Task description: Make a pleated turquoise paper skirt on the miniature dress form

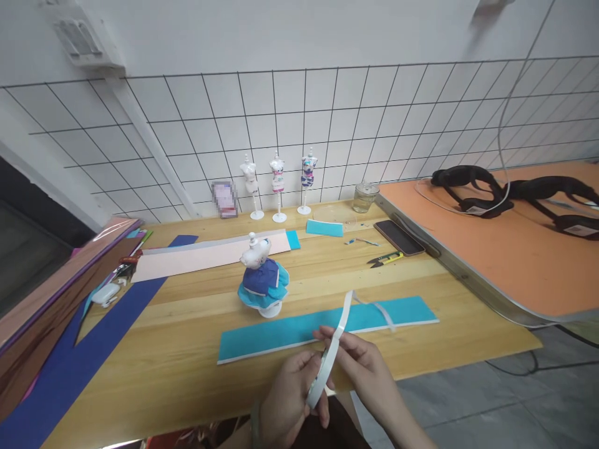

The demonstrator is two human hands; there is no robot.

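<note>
Along the left edge of the tabletop (pixel 178 374), a pile of coloured sheets (pixel 51 299) lies with pink and brown showing. Beside it, a dark blue strip (pixel 107 343) runs from the near left corner towards the back edge, with a white case (pixel 105 294) between them. A pale pink strip (pixel 210 254) crosses its far part and stretches rightward. A card (pixel 225 199) leans on the wall at the back edge. Near the middle stands a dressed mannequin (pixel 264 277) in blue and turquoise; behind it, three small mannequins (pixel 277 178) stand in a row by the back edge. A turquoise strip (pixel 276 333) with a white border lies along the front edge.

Over that edge, the left hand (pixel 292 390) grips a roll of white tape (pixel 319 377); the right hand (pixel 367 368) pinches its free length, which loops up and trails over the turquoise strip. Farther back lies a small turquoise piece (pixel 324 228). Then come a glass jar (pixel 364 198) near the back edge, yellow-handled snips (pixel 393 256) and a phone (pixel 399 237) by the right edge. Beyond, an orange surface (pixel 505 262) carries black headgear (pixel 472 187).
</note>
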